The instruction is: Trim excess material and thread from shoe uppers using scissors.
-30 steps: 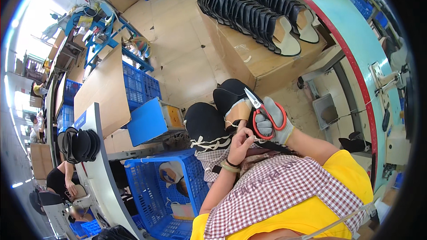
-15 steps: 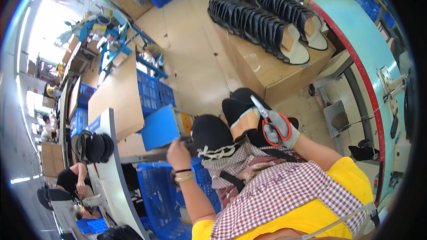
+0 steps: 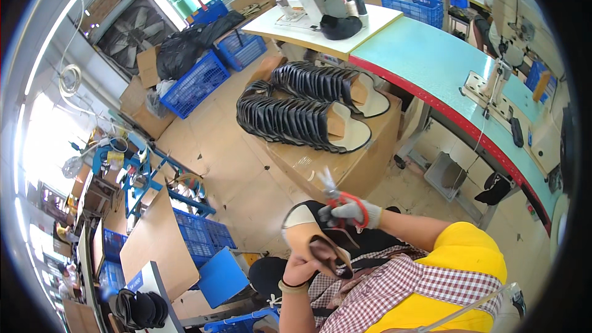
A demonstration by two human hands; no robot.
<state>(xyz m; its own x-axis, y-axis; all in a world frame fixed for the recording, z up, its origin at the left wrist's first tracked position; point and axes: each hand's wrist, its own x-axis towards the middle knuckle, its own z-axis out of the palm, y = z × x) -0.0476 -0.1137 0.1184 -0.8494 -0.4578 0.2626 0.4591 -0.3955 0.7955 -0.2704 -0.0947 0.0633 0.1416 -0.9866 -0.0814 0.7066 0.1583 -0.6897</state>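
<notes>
- Red-handled scissors point(image 3: 340, 200) in our right hand point(image 3: 356, 213), gloved grey; grip closed round handles, blades pointing up-left.
- Left hand point(image 3: 306, 263) grip closed on tan/black shoe upper point(image 3: 311, 234), held just under scissors, over our lap.
- Behind: cardboard box point(image 3: 345, 163) w/ rows of black uppers point(image 3: 290, 123); teal tabletop point(image 3: 431, 55) beyond.

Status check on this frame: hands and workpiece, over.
Left hand holds shoe upper. Gloved right hand grips red scissors at it. Nothing in the way.
</notes>
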